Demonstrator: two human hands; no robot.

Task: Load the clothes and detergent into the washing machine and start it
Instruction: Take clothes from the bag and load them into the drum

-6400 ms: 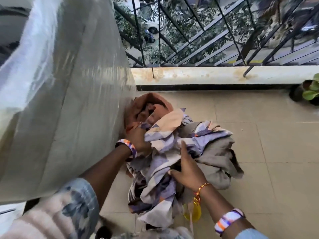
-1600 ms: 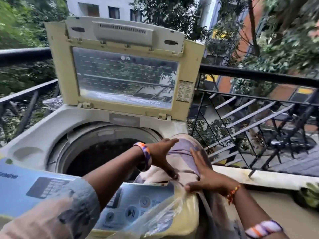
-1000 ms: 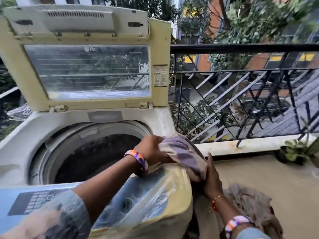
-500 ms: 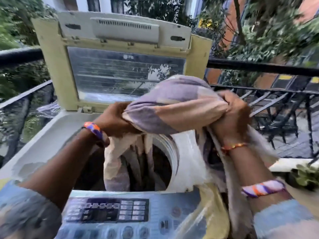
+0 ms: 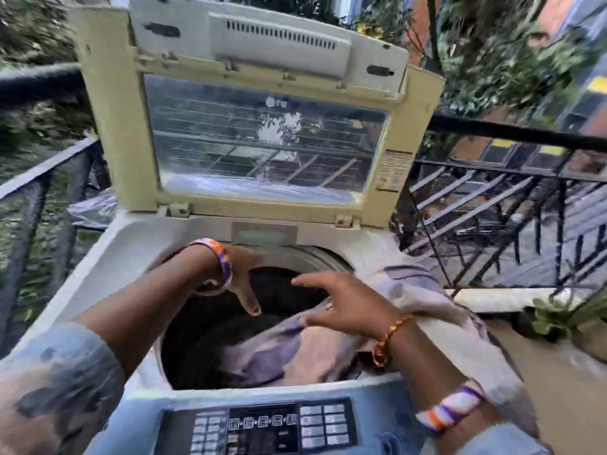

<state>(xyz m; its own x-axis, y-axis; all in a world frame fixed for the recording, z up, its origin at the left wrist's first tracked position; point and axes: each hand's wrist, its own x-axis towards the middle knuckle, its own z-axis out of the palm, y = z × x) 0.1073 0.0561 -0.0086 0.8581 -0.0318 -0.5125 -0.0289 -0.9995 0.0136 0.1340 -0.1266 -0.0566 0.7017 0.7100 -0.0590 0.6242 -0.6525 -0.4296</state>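
A top-loading washing machine [image 5: 131, 244] stands in front of me with its yellowed lid [image 5: 108, 126] raised upright. A purple and beige patterned cloth [image 5: 295, 353] lies half in the dark drum [image 5: 203, 336] and drapes over the right rim [image 5: 423, 290]. My left hand [image 5: 243, 277] hangs over the drum opening, fingers apart, holding nothing. My right hand [image 5: 345, 303] hovers just above the cloth with fingers spread, not gripping it. No detergent is in view.
The control panel [image 5: 262, 425] with buttons and a display runs along the machine's near edge. A black metal balcony railing [image 5: 492, 192] runs behind and to the right. A potted plant [image 5: 555, 316] sits on the floor at right.
Half a second ago both hands held the bundled cloth above the drum. Both hands have let go and opened, and the cloth has dropped into the drum and over its right rim.
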